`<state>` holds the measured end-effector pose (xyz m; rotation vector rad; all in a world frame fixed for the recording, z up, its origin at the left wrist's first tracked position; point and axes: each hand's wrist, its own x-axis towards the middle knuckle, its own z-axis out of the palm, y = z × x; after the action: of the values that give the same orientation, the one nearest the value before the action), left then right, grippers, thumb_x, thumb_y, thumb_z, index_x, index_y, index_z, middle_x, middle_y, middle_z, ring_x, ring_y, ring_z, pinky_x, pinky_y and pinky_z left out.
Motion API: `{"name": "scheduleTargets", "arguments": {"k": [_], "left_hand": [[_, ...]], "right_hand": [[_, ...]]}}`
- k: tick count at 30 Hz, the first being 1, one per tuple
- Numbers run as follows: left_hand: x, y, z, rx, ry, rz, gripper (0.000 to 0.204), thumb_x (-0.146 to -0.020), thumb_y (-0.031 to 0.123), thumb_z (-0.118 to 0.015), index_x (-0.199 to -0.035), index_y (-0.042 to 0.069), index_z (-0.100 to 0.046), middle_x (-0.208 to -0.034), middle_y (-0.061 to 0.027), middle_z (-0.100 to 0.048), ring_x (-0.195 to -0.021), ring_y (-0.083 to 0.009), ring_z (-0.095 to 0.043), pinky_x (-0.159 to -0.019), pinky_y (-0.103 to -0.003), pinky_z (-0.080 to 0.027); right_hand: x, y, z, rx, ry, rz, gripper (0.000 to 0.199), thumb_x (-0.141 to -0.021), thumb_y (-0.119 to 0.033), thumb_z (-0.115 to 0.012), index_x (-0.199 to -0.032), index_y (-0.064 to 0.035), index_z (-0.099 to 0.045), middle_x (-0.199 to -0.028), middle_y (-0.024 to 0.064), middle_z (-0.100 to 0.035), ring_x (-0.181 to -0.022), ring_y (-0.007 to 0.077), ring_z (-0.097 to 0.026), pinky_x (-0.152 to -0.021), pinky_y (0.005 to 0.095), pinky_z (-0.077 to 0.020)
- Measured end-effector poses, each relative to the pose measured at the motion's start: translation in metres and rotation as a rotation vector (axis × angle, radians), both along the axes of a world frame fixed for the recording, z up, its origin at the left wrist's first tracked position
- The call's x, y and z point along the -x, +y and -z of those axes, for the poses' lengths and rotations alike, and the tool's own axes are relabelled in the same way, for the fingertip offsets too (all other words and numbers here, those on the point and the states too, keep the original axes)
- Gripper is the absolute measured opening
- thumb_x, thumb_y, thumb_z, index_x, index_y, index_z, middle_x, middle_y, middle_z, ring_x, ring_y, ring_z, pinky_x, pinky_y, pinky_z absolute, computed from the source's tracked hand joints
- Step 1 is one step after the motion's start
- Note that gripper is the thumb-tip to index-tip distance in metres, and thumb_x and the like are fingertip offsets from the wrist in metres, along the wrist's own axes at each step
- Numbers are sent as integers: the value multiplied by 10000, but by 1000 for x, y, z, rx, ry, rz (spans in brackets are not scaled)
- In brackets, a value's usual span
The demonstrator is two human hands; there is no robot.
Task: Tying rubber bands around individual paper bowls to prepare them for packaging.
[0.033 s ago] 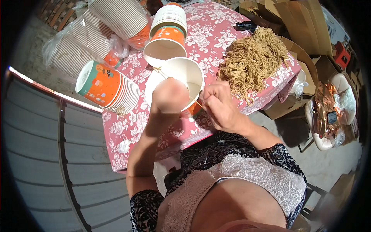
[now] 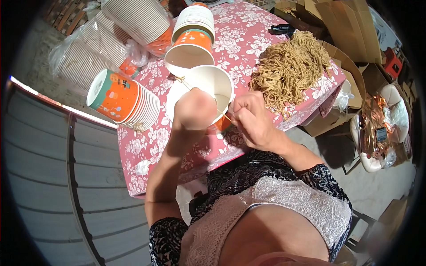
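A thin tan cord (image 2: 224, 115) runs taut between my hands at the near part of the table. My right hand (image 2: 252, 116) is a closed fist around one end of it. My left hand (image 2: 195, 111) is smeared, but looks closed on the cord, whose loose end (image 2: 181, 80) sticks out above it. Just behind my left hand is an open white paper tub (image 2: 222, 80), with orange showing on its outer side. Another white rounded surface (image 2: 172, 99) shows left of that hand, mostly covered by it.
A big heap of tan cords (image 2: 290, 73) lies at the table's right. Nested orange-and-white tubs (image 2: 124, 101) lie at left, and another stack (image 2: 191, 46) at the back. Plastic-wrapped tub stacks (image 2: 95, 42) stand far left. Cardboard boxes (image 2: 350, 26) and a chair (image 2: 372, 163) are right of the pink flowered tablecloth (image 2: 239, 31).
My right hand has shifted very slightly up, and the tub has moved a touch left. The cord stays stretched between my hands.
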<state>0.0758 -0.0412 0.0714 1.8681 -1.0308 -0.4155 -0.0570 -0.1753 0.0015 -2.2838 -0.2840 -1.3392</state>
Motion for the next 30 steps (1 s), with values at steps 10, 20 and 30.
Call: {"name": "scheduleTargets", "arguments": {"k": [10, 20, 30], "left_hand": [[12, 1, -3, 206, -449, 99, 45, -839, -8, -675, -883, -17, -670, -752, -54, -629, -623, -93, -562, -570, -254, -471], [10, 0, 11, 304, -476, 52, 71, -807, -40, -670, -844, -8, -618, -798, -92, -624, -666, -160, -621, -608, -288, -506], [1, 16, 16, 273, -695, 255, 89, -827, -33, -625, -883, 19, -580, -809, -82, -637, -811, -227, -666, -1087, -557, -377]], "right_hand": [[-10, 2, -10, -462, 108, -279, 79, -901, 6, -615, -911, 9, -537, -1160, 209, -614, -924, 310, -647, -788, 342, -509], [-13, 7, -4, -234, -99, -128, 156, -837, 41, -658, -931, 1, -540, -884, 158, -570, -706, 317, -612, -571, 364, -490], [-9, 18, 19, -483, -95, -57, 82, -895, -8, -655, -957, 11, -604, -725, 112, -621, -595, 216, -627, -531, 310, -476]]}}
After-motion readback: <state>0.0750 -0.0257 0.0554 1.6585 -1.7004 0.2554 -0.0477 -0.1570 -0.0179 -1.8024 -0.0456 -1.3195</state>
